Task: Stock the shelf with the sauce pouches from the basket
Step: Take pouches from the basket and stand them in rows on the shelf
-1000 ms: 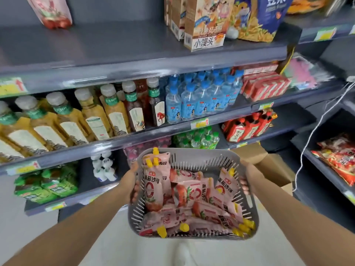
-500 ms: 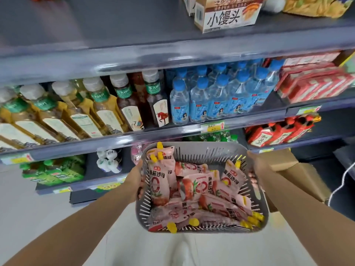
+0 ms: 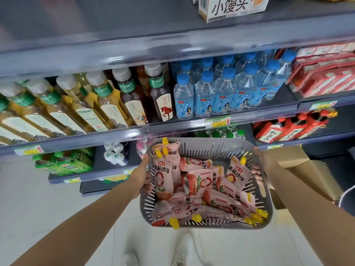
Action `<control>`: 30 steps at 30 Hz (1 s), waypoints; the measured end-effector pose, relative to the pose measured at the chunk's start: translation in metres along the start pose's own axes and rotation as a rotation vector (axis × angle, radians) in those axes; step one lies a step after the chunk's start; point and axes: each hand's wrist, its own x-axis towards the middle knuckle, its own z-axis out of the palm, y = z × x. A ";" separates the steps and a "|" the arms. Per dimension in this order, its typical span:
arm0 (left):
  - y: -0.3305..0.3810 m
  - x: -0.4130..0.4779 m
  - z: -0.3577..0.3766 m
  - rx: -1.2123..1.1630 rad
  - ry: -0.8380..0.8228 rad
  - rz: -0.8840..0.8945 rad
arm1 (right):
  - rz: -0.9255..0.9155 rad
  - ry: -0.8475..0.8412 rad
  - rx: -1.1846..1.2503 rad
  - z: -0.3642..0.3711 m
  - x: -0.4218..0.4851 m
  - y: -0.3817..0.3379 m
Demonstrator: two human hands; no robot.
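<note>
- the left hand (image 3: 141, 174) is wrapped over the left rim of the basket (image 3: 203, 148), fingers curled inside against the slotted wall; the right hand (image 3: 262, 164) clamps the right rim the same way, its fingertips (image 3: 256, 172) showing through the slots. neither hand has a pouch; both are taken up with carrying.
- the basket hangs in the air between the two hands, in front of the body and above the floor (image 3: 57, 217), resting on nothing. its far rim is near the front edge of the drinks shelf (image 3: 172, 129).
- the sauce pouches (image 3: 201, 181) are all in the basket, heaped loosely. most lie flat or slanted with their yellow caps pointing different ways; a few stand on end in the far left corner, caps up, just beside the left hand.
- the relation that matters: the pouches lie below and between the hands, while the bare shelf board (image 3: 96, 20) is up and ahead, toward its left end, beyond the basket's far rim. a snack box (image 3: 234, 8) sits at its right.
- my judgement: stocking has not begun. one hand must let go before a pouch can be lifted, so the basket needs a rest first or a one-handed hold.
- the upright pouches by the left hand look the easiest first pick, their long axis already vertical; the left hand is nearer them.
- risk: a one-handed hold on a loaded basket could tip it.
</note>
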 end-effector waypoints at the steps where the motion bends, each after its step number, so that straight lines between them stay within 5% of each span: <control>1: -0.001 -0.001 -0.001 0.004 0.010 -0.003 | 0.002 -0.004 -0.007 -0.001 0.002 0.002; 4: 0.001 -0.001 -0.004 0.011 0.001 -0.007 | -0.015 0.056 -0.019 0.002 0.006 0.004; 8: 0.000 -0.003 -0.010 0.053 -0.028 -0.007 | -0.133 0.376 -0.264 0.005 0.001 -0.003; 11: -0.002 -0.003 -0.021 0.081 -0.013 0.008 | -0.376 0.649 -0.537 0.017 -0.026 -0.011; 13: -0.003 -0.002 -0.029 0.086 0.002 0.015 | -0.606 0.684 -0.722 0.035 -0.043 -0.015; 16: -0.002 -0.003 -0.044 0.112 0.002 0.047 | -0.829 0.514 -0.949 0.078 -0.052 -0.018; 21: -0.002 -0.010 -0.071 0.114 -0.006 0.024 | -0.732 0.091 -0.889 0.167 -0.052 -0.004; 30: -0.009 -0.001 -0.093 0.161 0.074 0.244 | -0.692 -0.138 -0.872 0.227 -0.023 0.004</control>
